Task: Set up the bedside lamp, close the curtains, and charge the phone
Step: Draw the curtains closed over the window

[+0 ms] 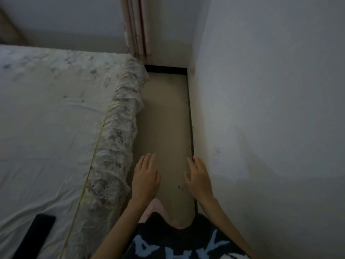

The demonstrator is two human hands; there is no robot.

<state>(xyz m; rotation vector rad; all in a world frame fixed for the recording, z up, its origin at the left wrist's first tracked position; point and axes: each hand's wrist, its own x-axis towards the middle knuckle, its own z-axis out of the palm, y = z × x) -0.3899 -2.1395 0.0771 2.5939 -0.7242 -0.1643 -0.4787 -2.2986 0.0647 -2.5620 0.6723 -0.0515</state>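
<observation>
A pink striped curtain (pixel 137 28) hangs bunched in the far corner, past the end of the bed. My left hand (pixel 146 176) hovers over the narrow floor strip beside the bed, fingers spread, holding nothing. My right hand (pixel 198 176) is level with it, close to the right wall, also empty with fingers apart. A flat black object (pixel 34 236), possibly the phone, lies on the bed at the lower left, partly cut off by the frame edge. No lamp is in view.
The bed (pixel 56 118) with a white flowered sheet and frilled edge fills the left. A narrow beige floor strip (pixel 166 118) runs between the bed and the white wall (pixel 270 109) on the right, ending at a dark skirting board.
</observation>
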